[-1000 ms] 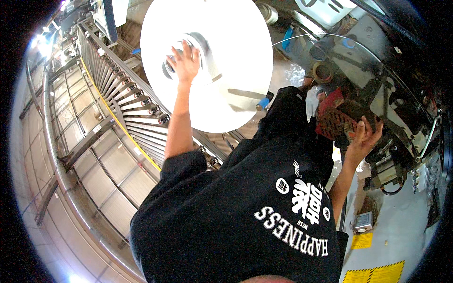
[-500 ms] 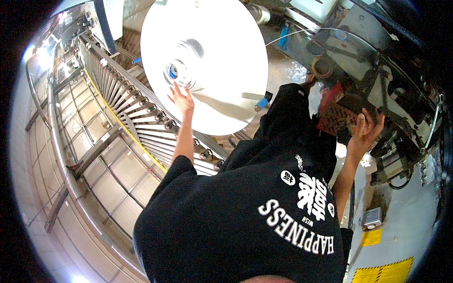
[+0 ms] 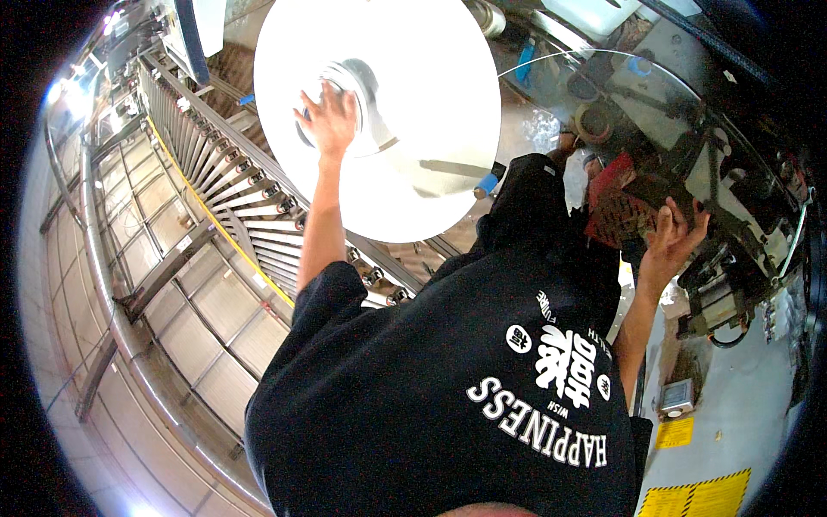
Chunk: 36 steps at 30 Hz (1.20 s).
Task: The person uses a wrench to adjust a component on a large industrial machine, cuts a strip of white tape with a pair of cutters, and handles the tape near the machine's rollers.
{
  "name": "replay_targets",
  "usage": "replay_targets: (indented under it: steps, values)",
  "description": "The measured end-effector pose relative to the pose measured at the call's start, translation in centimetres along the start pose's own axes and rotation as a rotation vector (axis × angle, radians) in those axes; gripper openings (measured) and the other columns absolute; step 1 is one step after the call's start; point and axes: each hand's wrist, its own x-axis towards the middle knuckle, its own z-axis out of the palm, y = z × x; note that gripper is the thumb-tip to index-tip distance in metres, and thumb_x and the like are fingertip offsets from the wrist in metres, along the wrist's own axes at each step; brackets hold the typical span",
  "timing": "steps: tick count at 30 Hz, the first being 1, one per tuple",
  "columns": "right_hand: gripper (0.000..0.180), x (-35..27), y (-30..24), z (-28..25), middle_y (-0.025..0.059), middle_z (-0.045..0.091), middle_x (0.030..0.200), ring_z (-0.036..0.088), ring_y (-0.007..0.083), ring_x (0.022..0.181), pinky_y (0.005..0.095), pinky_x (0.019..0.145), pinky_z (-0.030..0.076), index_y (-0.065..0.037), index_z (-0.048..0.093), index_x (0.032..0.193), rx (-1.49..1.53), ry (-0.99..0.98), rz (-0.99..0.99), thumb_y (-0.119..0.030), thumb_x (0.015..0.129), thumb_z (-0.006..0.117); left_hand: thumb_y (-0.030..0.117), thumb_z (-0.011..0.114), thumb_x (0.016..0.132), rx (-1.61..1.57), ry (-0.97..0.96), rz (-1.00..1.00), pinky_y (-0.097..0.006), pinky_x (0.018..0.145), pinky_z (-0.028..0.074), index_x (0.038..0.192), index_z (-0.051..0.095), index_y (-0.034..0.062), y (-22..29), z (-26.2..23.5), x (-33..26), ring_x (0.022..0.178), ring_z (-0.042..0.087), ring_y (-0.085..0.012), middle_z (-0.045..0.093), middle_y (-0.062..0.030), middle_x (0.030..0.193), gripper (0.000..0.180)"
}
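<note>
My left hand (image 3: 329, 123) lies with spread fingers over the hub (image 3: 351, 76) of a large white disc (image 3: 431, 77), which looks like a reel flange. It covers much of the hub, and the fingers do not wrap round anything. Off to the right, my right hand (image 3: 668, 246) is held with fingers apart against or just in front of a clear dark-tinted machine cover (image 3: 663, 112); whether it touches the cover I cannot tell. A thin white strand (image 3: 551, 55) runs from the disc's right side toward the machine.
A roller conveyor (image 3: 233, 177) with a yellow edge runs along the left. A blue-ended rod (image 3: 487, 184) stands beside the disc. Behind the cover are dark machine parts and a red piece (image 3: 610, 185). A grey box (image 3: 677, 396) sits on the cabinet at lower right.
My left hand has moved up from the lower edge of the hub onto the hub, covering its blue centre. The right hand has stayed nearly in place. The view has shifted slightly.
</note>
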Motion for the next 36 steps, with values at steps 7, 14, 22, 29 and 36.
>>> replay_targets:
  steps: [7,14,22,29,36]
  values:
    - [0.073,0.2,-0.2,-0.2,0.0202,0.06,0.133,0.062,0.0225,0.116,0.0327,0.097,0.055,-0.013,0.016,0.163,0.07,-0.034,-0.038,-0.01,0.106,0.062,0.071,0.005,0.103,-0.507,-0.591,-0.378,-0.064,0.122,-0.015,0.166,0.028,0.0285,-20.6,9.7,-2.0,0.161,0.01,-0.0362,0.022,0.0048,0.174,0.08]
    - [0.076,-0.2,1.3,0.3,0.0206,0.058,0.136,0.061,0.0244,0.119,0.0349,0.098,0.057,-0.011,0.017,0.163,0.081,0.022,-0.103,-0.007,0.104,0.064,0.064,0.025,0.108,-0.648,-0.214,-0.266,-0.063,0.122,-0.013,0.17,0.01,0.0224,-2.3,8.8,-16.3,0.161,-0.003,-0.0394,0.014,-0.0029,0.176,0.076]
    - [0.075,0.4,1.2,-0.2,0.0176,0.057,0.139,0.062,0.0222,0.119,0.0308,0.09,0.056,-0.012,0.018,0.163,0.104,-0.012,-0.041,-0.015,0.105,0.065,0.052,0.037,0.109,-0.311,0.076,-0.001,-0.066,0.124,-0.004,0.163,0.027,0.0006,4.2,-2.6,-2.2,0.158,0.009,-0.0488,0.036,-0.0174,0.166,0.075]
    - [0.077,0.5,2.8,-0.2,0.0126,0.062,0.136,0.064,0.0179,0.114,0.0239,0.078,0.053,-0.015,0.017,0.165,0.111,-0.011,-0.086,-0.031,0.106,0.064,0.056,0.036,0.109,-0.234,-0.072,-0.025,-0.067,0.123,-0.003,0.16,0.031,-0.0039,-0.2,0.2,-5.0,0.158,0.012,-0.0491,0.042,-0.0185,0.163,0.079]
    - [0.079,0.0,0.6,0.3,0.0194,0.058,0.135,0.062,0.0239,0.117,0.0341,0.095,0.056,-0.007,0.018,0.161,0.057,0.02,-0.048,-0.01,0.101,0.07,0.055,0.035,0.109,-0.301,0.03,0.066,-0.067,0.123,0.0,0.162,0.025,-0.0063,1.7,-0.4,-6.4,0.158,0.011,-0.0481,0.045,-0.0256,0.159,0.081]
